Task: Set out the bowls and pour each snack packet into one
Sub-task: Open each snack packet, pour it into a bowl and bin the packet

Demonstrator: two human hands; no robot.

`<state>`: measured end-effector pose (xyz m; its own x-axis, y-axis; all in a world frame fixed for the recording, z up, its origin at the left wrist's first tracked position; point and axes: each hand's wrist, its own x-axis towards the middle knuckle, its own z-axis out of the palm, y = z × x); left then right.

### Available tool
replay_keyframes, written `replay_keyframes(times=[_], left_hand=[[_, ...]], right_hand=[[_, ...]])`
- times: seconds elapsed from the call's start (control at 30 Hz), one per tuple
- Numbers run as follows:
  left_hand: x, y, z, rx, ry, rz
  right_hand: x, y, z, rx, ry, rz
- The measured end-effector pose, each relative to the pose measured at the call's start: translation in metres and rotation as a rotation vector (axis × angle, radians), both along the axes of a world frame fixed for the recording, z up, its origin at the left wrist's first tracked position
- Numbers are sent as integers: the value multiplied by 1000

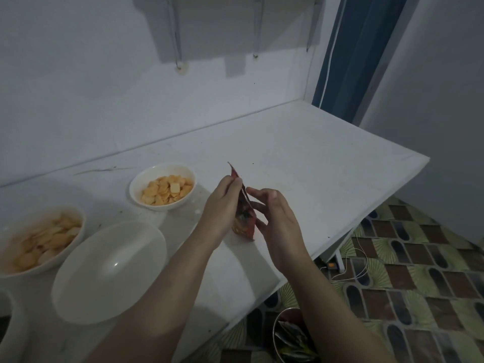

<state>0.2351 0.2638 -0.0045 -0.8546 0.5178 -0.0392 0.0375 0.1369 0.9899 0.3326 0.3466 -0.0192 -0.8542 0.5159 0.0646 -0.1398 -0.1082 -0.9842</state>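
Red foil packet point(243, 213) stood above the desk point(314, 163), right of the empty bowl point(110, 271). Left grip point(222, 203) pinched its top; right grip point(272, 218) hung spread beside. Best to tear slowly, mouth upward, before tipping.

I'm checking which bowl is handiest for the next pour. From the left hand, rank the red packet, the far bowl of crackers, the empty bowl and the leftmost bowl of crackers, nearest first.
Measured from the left hand in the head view:
1. Red packet: pinched in that hand.
2. Far bowl of crackers: up and to the left.
3. Empty bowl: lower left, near the table's front edge.
4. Leftmost bowl of crackers: at the frame's left edge.
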Motion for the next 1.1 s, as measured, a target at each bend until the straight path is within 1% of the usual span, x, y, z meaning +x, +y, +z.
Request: replay_keyframes(times=[0.1, 0.2, 0.4, 0.47, 0.53, 0.6, 0.7, 0.8, 0.9, 0.97, 1.1], left_hand=[[8, -1, 1, -23, 48, -91], [19, -2, 1, 0, 77, -140], [27, -6, 10, 23, 161, -178], [29, -8, 16, 26, 223, -211], [27, -10, 17, 17, 274, -245], [23, -13, 12, -24, 256, -280], [23, -18, 6, -63, 224, -319], [27, -20, 3, -82, 254, -305], [31, -22, 1, -69, 245, -283], [32, -23, 1, -73, 273, -263], [37, -23, 1, -22, 267, -218]], right_hand=[[2, 5, 0, -28, -74, 35], [4, 4, 1, 41, -110, 48], [7, 0, 3, 35, -38, -12], [8, 6, 10, -19, -10, -19], [8, 10, 15, -44, -24, -8], [9, 12, 14, 19, -55, 17], [12, 13, 7, 176, -115, 19], [15, 11, 5, 354, -153, -17], [16, 10, 3, 542, -177, -22], [18, 10, 7, 600, -196, 19], [20, 10, 18, 628, -201, 83]])
